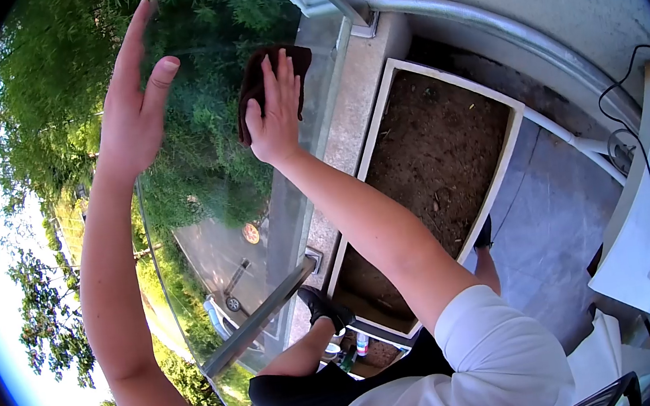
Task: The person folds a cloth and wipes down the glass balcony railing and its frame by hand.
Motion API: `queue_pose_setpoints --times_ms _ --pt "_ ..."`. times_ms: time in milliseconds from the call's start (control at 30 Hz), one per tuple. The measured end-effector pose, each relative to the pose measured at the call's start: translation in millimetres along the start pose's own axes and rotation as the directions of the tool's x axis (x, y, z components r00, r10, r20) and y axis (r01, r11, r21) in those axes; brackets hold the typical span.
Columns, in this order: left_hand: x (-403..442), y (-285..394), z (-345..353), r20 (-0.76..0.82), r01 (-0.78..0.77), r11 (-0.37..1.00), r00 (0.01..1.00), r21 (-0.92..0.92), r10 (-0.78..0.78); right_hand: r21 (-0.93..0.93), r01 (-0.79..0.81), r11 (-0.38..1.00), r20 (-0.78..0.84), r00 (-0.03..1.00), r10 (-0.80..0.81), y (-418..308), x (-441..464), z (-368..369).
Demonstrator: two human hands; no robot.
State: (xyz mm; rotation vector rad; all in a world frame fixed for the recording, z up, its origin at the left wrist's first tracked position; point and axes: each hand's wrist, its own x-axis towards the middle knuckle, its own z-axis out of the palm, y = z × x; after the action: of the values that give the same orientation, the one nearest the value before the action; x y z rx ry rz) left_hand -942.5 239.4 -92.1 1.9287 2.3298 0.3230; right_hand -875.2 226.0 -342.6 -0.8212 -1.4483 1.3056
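Note:
My right hand (279, 120) holds a dark brown cloth (302, 59) against the glass panel (206, 148), with its fingers stretched over the cloth. Some of the cloth is hidden beneath the palm. To the left, my left hand (133, 104) is raised near the panel's outer edge, thumb apart from the straight fingers. It is open and holds nothing; whether it touches the glass I cannot tell.
A white-rimmed planter (445, 133) of brown soil stands beside the ledge (353, 131). A metal post (261, 314) braces the panel, and a pipe (480, 17) runs along the wall. My shoe (325, 309) rests by the planter. A white cabinet (645, 198) with a black cable stands right.

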Motion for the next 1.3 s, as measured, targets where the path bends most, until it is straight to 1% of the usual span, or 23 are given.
queue_pose_setpoints --times_ms 67,167,267,367,467,567,667,767,967,1067,1167,1267,1300 --pt "-0.5 1.2 -0.2 -0.001 0.003 1.000 1.000 0.014 -0.003 0.000 -0.002 1.000 -0.003 1.000 0.002 3.7 -2.0 -0.6" --pt "0.0 -0.6 2.8 -0.058 -0.022 1.000 0.998 0.008 0.023 -0.003 0.004 1.000 -0.017 1.000 -0.004 12.0 -4.5 -0.2" --pt "-0.8 -3.6 1.1 -0.009 -0.032 0.999 0.999 0.027 0.033 -0.001 0.004 1.000 -0.028 1.000 -0.004 17.7 -7.3 0.8" --pt "-3.5 -3.7 3.0 -0.009 0.055 0.995 0.998 -0.081 -0.056 0.000 -0.004 1.000 -0.029 1.000 0.004 22.9 -9.7 1.1" --pt "-1.8 -3.2 1.5 0.008 0.007 0.999 1.000 -0.033 -0.006 -0.003 -0.015 1.000 -0.026 1.000 0.015 29.2 -12.3 -0.6" --pt "-2.0 -4.6 1.2 0.001 0.003 1.000 1.000 0.020 -0.003 -0.012 -0.022 1.000 -0.027 0.999 0.022 36.2 -14.8 -0.6" --pt "-2.7 -4.5 0.2 0.014 0.009 1.000 1.000 0.017 -0.010 -0.022 -0.026 0.999 -0.031 0.999 0.025 42.4 -17.0 0.1" --pt "-2.0 -5.6 2.9 -0.040 -0.032 0.999 0.999 0.004 0.032 -0.014 -0.037 0.999 -0.030 0.999 0.037 48.8 -20.5 -0.5" --pt "-1.8 -2.1 1.2 -0.034 -0.031 0.993 0.999 0.110 0.035 -0.004 -0.052 0.999 -0.025 0.998 0.052 49.9 -21.9 -3.5" --pt "-3.4 0.5 -1.6 -0.004 -0.011 0.980 1.000 0.201 0.012 0.008 -0.038 0.999 -0.038 0.999 0.038 52.4 -22.5 -3.6" --pt "2.7 11.0 -1.4 -0.025 -0.194 0.905 0.975 0.379 0.219 -0.003 -0.020 1.000 -0.057 0.998 0.020 56.8 -23.5 -1.4" --pt "3.2 5.9 -2.7 -0.003 -0.216 0.926 0.974 0.309 0.228 -0.016 -0.024 1.000 -0.048 0.999 0.023 61.1 -24.4 -1.6" --pt "2.7 5.8 -2.9 0.008 -0.202 0.934 0.978 0.295 0.209 -0.020 -0.024 1.000 -0.052 0.998 0.023 62.2 -24.4 -2.3"
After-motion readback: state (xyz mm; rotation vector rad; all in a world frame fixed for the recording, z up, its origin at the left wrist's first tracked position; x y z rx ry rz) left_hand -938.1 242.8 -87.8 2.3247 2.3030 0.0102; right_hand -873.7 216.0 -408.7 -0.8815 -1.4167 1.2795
